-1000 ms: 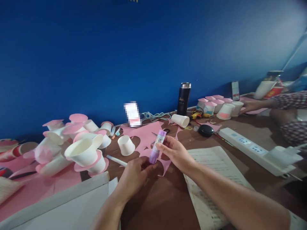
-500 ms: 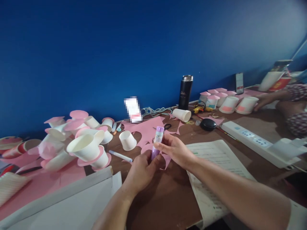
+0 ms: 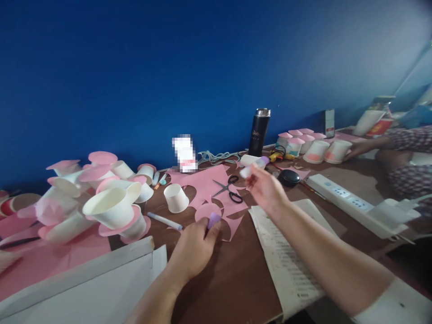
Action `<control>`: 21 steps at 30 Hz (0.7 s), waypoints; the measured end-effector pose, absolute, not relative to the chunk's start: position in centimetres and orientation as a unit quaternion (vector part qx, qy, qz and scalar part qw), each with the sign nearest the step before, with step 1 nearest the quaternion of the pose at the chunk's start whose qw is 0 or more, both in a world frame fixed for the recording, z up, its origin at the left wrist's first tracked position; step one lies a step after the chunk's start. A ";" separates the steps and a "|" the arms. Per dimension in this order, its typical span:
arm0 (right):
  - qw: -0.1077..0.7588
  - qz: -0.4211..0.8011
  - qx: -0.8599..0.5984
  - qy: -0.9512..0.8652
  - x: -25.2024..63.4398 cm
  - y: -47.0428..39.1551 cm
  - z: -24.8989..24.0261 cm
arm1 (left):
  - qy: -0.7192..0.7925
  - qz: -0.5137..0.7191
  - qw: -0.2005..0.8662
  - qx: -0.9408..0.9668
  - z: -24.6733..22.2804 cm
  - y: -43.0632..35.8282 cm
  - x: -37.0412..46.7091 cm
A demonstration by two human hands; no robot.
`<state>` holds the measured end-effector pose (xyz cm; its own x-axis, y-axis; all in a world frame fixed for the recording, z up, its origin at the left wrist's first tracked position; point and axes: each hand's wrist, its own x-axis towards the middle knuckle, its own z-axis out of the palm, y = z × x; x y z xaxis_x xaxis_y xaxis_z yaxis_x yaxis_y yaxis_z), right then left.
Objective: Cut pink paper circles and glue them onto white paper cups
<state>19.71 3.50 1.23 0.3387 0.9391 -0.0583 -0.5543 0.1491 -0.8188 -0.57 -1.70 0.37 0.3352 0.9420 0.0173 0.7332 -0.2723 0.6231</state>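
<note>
A purple cap point(image 3: 213, 220) is pinched between the thumb and fingers of my left hand point(image 3: 195, 243), above the front of the pink paper. My right hand point(image 3: 266, 186) is closed around a glue stick point(image 3: 254, 167), white with a purple end, held tilted in the air to the right. Between my hands, black scissors point(image 3: 227, 189) lie with blades apart on cut pink paper point(image 3: 209, 180). A round pink disc point(image 3: 207, 210) sits just beyond my left hand. An upside-down white paper cup point(image 3: 176, 198) and a marker point(image 3: 164, 221) are to its left.
Piled paper cups with pink discs point(image 3: 113, 207) fill the left side. A black thermos point(image 3: 259, 132) stands by the blue wall. A power strip point(image 3: 351, 204), a black round case point(image 3: 289, 177) and printed sheets point(image 3: 286, 256) lie right. Another person's hand point(image 3: 357, 148) touches cups at far right.
The glue stick has come apart: my right hand has moved up and right with the body, while the purple cap stays in my left hand. The scissors now show fully.
</note>
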 end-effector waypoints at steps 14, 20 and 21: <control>0.595 0.586 -0.413 -0.363 17.6 1.6 0.2 | 0.711 -0.021 0.047 0.702 2.7 -1.2 -4.6; 0.599 0.612 -0.378 -0.353 17.6 1.4 0.9 | 0.636 0.081 -0.063 0.765 2.1 -1.8 -3.2; 0.596 0.622 -0.370 -0.347 17.5 1.3 0.9 | 0.599 0.090 -0.058 0.793 2.0 -1.8 -2.8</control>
<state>17.50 1.32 0.93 -0.0150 0.9987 -0.0477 -0.4853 -0.0490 -0.8730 -2.81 -1.81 1.95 0.2650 0.9403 0.2134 0.9614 -0.2745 0.0159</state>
